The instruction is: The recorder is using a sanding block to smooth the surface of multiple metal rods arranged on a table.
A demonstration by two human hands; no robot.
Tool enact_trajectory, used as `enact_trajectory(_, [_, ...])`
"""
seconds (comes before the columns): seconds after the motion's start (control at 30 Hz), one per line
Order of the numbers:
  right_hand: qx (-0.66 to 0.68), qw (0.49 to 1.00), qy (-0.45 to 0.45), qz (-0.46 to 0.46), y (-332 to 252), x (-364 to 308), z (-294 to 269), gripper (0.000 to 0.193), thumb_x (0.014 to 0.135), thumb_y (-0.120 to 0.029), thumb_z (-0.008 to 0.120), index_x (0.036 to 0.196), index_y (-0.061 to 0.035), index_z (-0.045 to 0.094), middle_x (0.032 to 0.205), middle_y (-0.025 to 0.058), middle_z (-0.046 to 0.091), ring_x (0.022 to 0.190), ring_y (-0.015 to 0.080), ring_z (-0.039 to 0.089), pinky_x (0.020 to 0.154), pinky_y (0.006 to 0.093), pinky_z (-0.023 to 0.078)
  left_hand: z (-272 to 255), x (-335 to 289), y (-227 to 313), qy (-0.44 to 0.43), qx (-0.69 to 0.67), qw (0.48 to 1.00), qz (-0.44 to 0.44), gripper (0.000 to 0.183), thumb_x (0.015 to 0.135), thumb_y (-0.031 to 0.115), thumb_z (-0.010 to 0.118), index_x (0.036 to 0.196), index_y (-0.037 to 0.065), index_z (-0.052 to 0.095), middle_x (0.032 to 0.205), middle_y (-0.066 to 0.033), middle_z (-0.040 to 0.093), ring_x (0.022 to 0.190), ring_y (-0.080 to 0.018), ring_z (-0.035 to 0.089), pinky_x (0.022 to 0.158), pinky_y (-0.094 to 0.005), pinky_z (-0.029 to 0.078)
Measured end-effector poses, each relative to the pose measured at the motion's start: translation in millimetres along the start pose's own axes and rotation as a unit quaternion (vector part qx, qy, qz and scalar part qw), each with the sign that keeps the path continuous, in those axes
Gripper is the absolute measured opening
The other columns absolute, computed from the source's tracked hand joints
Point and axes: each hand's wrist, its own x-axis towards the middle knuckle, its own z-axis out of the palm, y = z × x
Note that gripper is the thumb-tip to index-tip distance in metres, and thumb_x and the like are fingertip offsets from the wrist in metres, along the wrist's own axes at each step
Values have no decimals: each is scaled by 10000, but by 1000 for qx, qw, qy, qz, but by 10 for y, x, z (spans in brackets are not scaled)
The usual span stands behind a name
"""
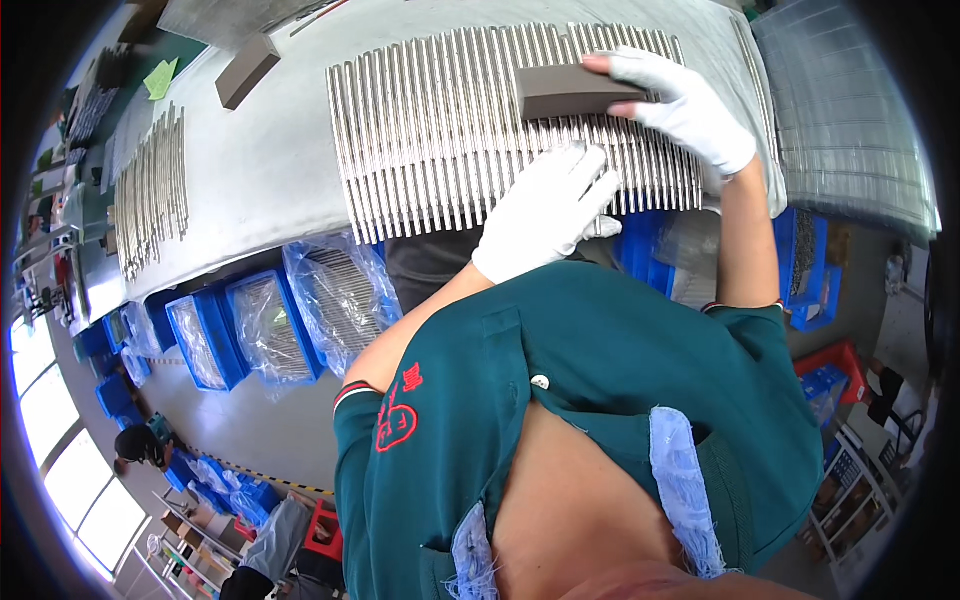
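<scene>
Many slim shiny metal rods (400,140) lie side by side in a wide row on the table. My right hand (690,110), in a white glove with bare fingertips, grips the right end of a grey-brown rectangular block (560,92). The block rests across the rods, toward the right part of the row. My left hand (548,212), also white-gloved, lies over the near ends of the rods. Its fingers are stretched out, and its thumb reaches past the rods' near ends by the table edge.
A second grey-brown block (248,72) and a smaller group of rods (152,190) lie on the table (265,170) to the left. Below its front edge stand blue crates (205,340) with plastic-wrapped rods. Clear ribbed sheeting (850,120) is at the right.
</scene>
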Motion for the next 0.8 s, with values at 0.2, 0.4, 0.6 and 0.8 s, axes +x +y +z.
enact_trajectory(0.2, [94,992,-8,82,122,-102,-240,468,837,-182,662,1279,-66,561,1246,53,597,1169,189,536,1034,316,395,24,-13,-7,-2,6,1000,1,512,753,304,671,1164,42,514,1155,-138,516,1094,-322,514,934,-413,430])
enact_trajectory(0.4, [147,986,-31,75,155,-73,-213,480,829,-76,650,1296,-62,544,1275,41,578,1177,174,518,1014,305,409,30,-38,-30,-26,9,1000,-1,496,782,319,627,1156,7,533,1149,-158,515,1088,-318,497,949,-416,404])
enact_trajectory(0.6, [37,955,279,97,395,-415,-434,553,834,-73,678,1354,-107,493,1331,38,533,1206,135,487,976,256,423,9,-3,5,6,17,1000,9,516,743,303,678,1163,49,516,1123,-114,517,1079,-294,514,923,-389,436])
enact_trajectory(0.8, [45,875,478,58,657,-167,-193,598,843,-150,711,1379,-103,449,1274,69,552,1092,130,544,941,252,427,22,-8,-27,-18,27,999,13,578,728,322,675,1175,-10,522,1121,-137,518,1089,-299,488,967,-398,395])
